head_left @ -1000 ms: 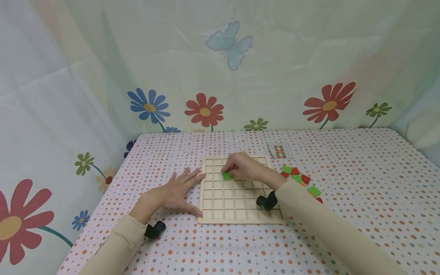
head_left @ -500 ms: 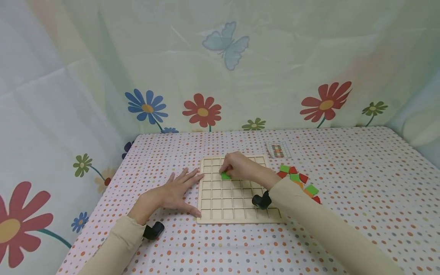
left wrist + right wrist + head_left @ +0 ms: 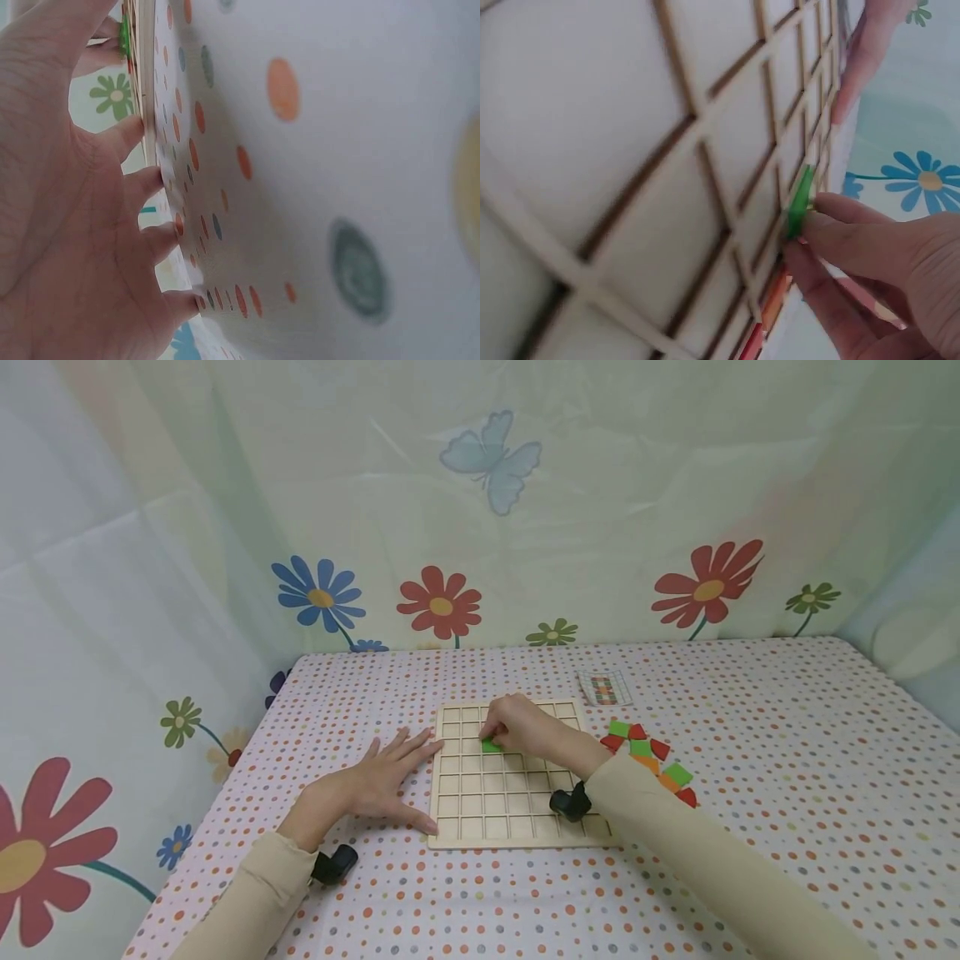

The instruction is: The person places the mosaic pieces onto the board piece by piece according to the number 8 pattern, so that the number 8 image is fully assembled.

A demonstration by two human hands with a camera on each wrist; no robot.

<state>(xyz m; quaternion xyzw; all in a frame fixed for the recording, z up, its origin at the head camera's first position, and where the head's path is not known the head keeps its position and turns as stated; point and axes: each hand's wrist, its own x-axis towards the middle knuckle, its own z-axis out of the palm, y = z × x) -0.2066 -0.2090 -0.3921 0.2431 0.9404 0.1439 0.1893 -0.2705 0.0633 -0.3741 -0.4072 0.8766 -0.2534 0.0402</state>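
A thin green square tile (image 3: pixel 801 201) is pinched between the thumb and fingers of my right hand (image 3: pixel 522 727). The tile meets the grid of a pale wooden board (image 3: pixel 480 806), tilted against a cell in the right wrist view. An orange tile (image 3: pixel 775 304) and a red tile (image 3: pixel 751 341) show on the board just below it in that view; in the head view the right hand hides that spot. My left hand (image 3: pixel 378 783) lies with fingers spread at the board's left side, its thumb and a fingertip touching the edge.
Several loose green, red and orange tiles (image 3: pixel 641 748) lie right of the board, beside the right forearm. A small printed card (image 3: pixel 603 688) with a coloured pattern lies behind them. A dotted cloth (image 3: pixel 450 902) covers the table, and flowered curtains (image 3: pixel 585 527) stand behind and at the sides.
The head view has shifted a little. My right hand stays at the same cell, with slightly less of the green tile showing. My left hand keeps its place on the board's edge.
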